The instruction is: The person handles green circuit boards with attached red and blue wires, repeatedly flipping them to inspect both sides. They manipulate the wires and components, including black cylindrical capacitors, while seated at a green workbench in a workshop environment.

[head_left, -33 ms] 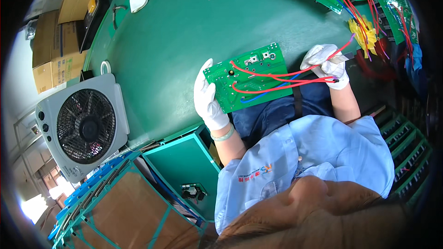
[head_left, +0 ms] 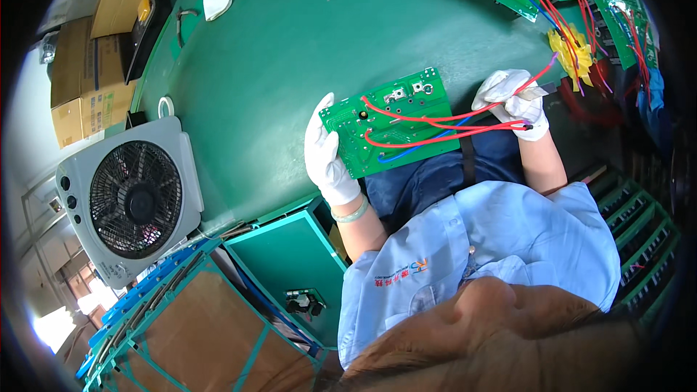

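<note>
A grey box fan (head_left: 133,199) stands at the left edge of the green table (head_left: 290,36), and just right of it the gloved left hand (head_left: 328,154) clamps the left end of a green circuit board (head_left: 392,131), thumb on the top face and fingers curled under it. The board lies tilted at the table's near edge, over the person's lap. Red wires (head_left: 443,122) run from it rightwards into the gloved right hand (head_left: 517,104), whose fingers are closed around them, well clear of the board
</note>
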### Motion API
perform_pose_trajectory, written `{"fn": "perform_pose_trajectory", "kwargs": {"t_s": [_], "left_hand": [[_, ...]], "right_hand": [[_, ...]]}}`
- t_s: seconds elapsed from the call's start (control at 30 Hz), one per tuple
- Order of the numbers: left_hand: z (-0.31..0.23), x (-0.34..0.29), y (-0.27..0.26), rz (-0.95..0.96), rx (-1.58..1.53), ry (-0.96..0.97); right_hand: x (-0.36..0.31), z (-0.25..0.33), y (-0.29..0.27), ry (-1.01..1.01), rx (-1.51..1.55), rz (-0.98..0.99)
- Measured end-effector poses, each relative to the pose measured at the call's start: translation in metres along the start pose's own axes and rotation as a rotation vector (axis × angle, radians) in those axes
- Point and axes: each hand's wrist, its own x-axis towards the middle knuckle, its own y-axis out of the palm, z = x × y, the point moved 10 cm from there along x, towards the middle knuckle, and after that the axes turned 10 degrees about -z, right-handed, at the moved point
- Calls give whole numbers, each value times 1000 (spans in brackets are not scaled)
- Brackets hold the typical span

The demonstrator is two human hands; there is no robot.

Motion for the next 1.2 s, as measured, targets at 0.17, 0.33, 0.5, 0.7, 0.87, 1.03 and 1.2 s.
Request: {"fn": "perform_pose_trajectory", "kwargs": {"t_s": [0.17,0.33,0.5,0.7,0.87,1.03,1.2], "left_hand": [[1,-2,1,-17,-11,3],[1,-2,0,-10,-29,4],[3,-2,-5,-19,-10,0],[0,-2,-5,-22,15,33],[-2,-3,-2,-3,-2,39],[-2,0,-3,6,1,49],[1,0,-9,-41,7,71]], "right_hand": [[-1,-1,-4,-13,-22,-87],[0,0,-1,-13,-51,-87],[-5,-2,-10,-11,-44,-9],[-6,-5,-16,31,-146,-65],[-9,2,-29,-74,-296,-313],[-11,3,-40,-88,-359,-419],[-14,9,-42,-117,-446,-499]]}}
